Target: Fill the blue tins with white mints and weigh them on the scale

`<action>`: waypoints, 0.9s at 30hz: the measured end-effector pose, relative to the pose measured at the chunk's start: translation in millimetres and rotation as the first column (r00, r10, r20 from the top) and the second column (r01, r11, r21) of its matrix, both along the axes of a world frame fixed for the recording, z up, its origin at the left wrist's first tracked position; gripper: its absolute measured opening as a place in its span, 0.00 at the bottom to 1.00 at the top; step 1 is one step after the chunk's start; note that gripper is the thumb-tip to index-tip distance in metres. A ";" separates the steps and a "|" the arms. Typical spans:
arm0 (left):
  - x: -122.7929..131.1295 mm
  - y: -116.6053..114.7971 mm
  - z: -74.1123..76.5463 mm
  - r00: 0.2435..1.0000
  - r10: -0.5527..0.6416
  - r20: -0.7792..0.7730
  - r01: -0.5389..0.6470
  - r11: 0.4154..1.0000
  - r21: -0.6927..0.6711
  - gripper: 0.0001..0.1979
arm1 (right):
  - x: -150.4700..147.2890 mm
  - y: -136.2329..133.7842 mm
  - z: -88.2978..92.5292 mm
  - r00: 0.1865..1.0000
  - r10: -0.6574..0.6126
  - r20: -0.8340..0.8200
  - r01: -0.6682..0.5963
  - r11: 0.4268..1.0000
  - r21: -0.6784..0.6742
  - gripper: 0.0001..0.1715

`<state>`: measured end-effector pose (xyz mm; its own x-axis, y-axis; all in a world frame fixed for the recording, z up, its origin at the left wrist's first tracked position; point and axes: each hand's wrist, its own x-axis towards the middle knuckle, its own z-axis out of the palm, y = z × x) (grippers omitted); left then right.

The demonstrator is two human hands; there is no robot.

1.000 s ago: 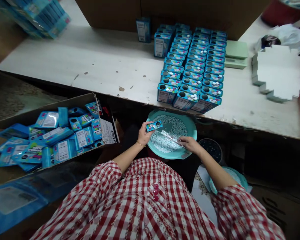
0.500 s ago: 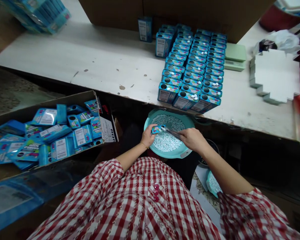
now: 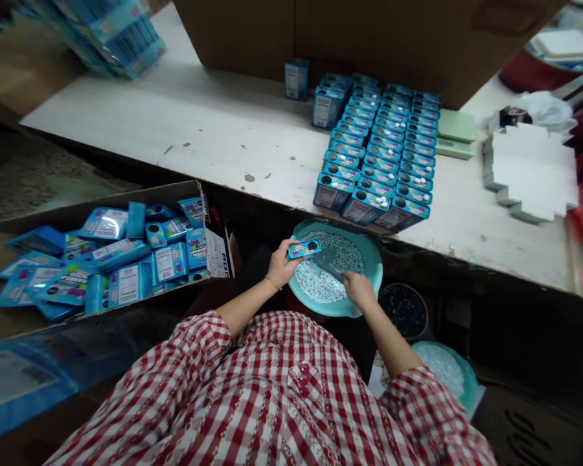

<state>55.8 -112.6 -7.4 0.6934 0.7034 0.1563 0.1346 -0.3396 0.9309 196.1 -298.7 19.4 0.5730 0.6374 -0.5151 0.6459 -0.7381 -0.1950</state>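
Observation:
My left hand (image 3: 280, 266) is closed around a small blue candy tin (image 3: 301, 250), whose top has a dark round hole at its right end. It holds the tin above the left part of a turquoise basin (image 3: 374, 255). Many small white candies (image 3: 320, 285) lie in the basin. My right hand (image 3: 360, 291) grips the handle of a grey scoop (image 3: 329, 264) at the basin's right side. The scoop's head is smeared by motion, low over the candies, apart from the tin.
Rows of blue tins (image 3: 351, 208) stand on the white table (image 3: 214, 136), beside a pale green scale (image 3: 455, 134) and white boxes (image 3: 534, 168). At left, a cardboard box (image 3: 92, 202) holds loose tins. A second basin (image 3: 471, 388) and a dark round container (image 3: 402, 310) sit low right.
The scoop has left the tin's hole and dropped back over the candies, my right hand moving lower. My left hand keeps the tin, its hole now uncovered. The camera view has shifted slightly.

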 end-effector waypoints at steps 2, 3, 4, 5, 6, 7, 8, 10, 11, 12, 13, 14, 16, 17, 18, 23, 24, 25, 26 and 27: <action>-3.0 3.1 13.2 0.994 0.097 0.059 -0.096 0.995 -0.014 0.19 | -14.7 16.3 -1.9 0.995 0.049 -0.083 -0.037 0.990 0.135 0.21; -3.7 4.5 21.1 0.985 0.147 0.095 -0.148 0.989 0.002 0.19 | -21.3 27.1 3.2 0.988 0.066 -0.142 -0.030 0.969 0.245 0.21; -3.6 6.1 29.3 0.972 0.194 0.134 -0.200 0.979 0.032 0.19 | -27.3 40.3 11.7 0.976 0.071 -0.204 0.009 0.931 0.364 0.22; -2.7 7.9 37.3 0.958 0.226 0.175 -0.242 0.967 0.074 0.19 | -32.5 56.1 23.0 0.963 0.070 -0.261 0.064 0.879 0.472 0.24; -1.0 10.2 44.7 0.945 0.245 0.216 -0.275 0.954 0.120 0.18 | -37.1 74.3 36.1 0.951 0.069 -0.302 0.118 0.820 0.560 0.25; 1.6 13.0 51.0 0.932 0.261 0.253 -0.306 0.938 0.161 0.18 | -40.9 94.3 50.1 0.947 0.059 -0.314 0.160 0.763 0.626 0.27; 4.7 16.4 56.3 0.919 0.275 0.283 -0.336 0.922 0.194 0.18 | -43.7 115.3 64.1 0.952 0.037 -0.304 0.186 0.718 0.671 0.28; 12.0 25.1 63.2 0.894 0.309 0.326 -0.392 0.891 0.228 0.17 | -45.9 156.4 89.2 0.969 -0.028 -0.247 0.198 0.686 0.700 0.29; 15.8 30.5 65.4 0.881 0.328 0.340 -0.415 0.881 0.227 0.17 | -44.7 174.9 99.4 0.976 -0.067 -0.208 0.194 0.699 0.688 0.29; 19.3 36.5 66.9 0.876 0.333 0.350 -0.421 0.881 0.214 0.18 | -41.7 191.3 108.1 0.983 -0.093 -0.161 0.177 0.725 0.665 0.29; 22.2 42.9 68.2 0.879 0.315 0.358 -0.399 0.897 0.191 0.20 | -36.7 205.9 115.4 0.991 -0.088 -0.103 0.134 0.761 0.635 0.28; 24.1 49.5 69.5 0.887 0.279 0.369 -0.356 0.921 0.157 0.23 | -29.7 218.8 121.8 0.998 -0.055 -0.031 0.063 0.796 0.602 0.26; 23.0 63.7 72.0 0.897 0.204 0.392 -0.252 0.965 0.074 0.30 | -9.5 242.3 133.3 0.988 0.061 0.140 -0.127 0.841 0.526 0.23; 19.1 71.4 73.1 0.895 0.190 0.403 -0.223 0.974 0.034 0.31 | 3.3 253.6 138.9 0.967 0.125 0.223 -0.219 0.853 0.474 0.23; 12.5 79.8 73.7 0.890 0.201 0.408 -0.219 0.976 -0.003 0.31 | 17.7 265.1 144.5 0.938 0.175 0.298 -0.292 0.862 0.415 0.23; -61.7 135.3 61.6 0.900 0.363 0.242 -0.382 0.923 0.036 0.17 | 108.9 322.1 159.4 0.821 0.305 0.482 -0.417 0.898 0.143 0.23; -82.7 147.4 55.7 0.899 0.400 0.179 -0.420 0.903 0.093 0.15 | 129.9 333.2 156.5 0.807 0.316 0.498 -0.415 0.904 0.099 0.25; -104.4 159.0 49.0 0.888 0.445 0.114 -0.459 0.875 0.153 0.14 | 151.1 344.1 151.3 0.801 0.296 0.520 -0.385 0.920 0.069 0.25; -126.3 170.1 42.0 0.866 0.498 0.050 -0.497 0.842 0.211 0.14 | 171.5 354.6 144.2 0.802 0.282 0.526 -0.361 0.931 0.051 0.26; -147.5 180.7 35.1 0.831 0.556 -0.009 -0.534 0.803 0.264 0.15 | 190.5 364.1 136.0 0.813 0.278 0.512 -0.353 0.934 0.054 0.28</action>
<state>-91.7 68.1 27.8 0.2248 0.9166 0.3305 0.4363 -0.3980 0.8070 386.6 65.4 155.4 0.4792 0.8703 -0.1138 0.8760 -0.4662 0.1233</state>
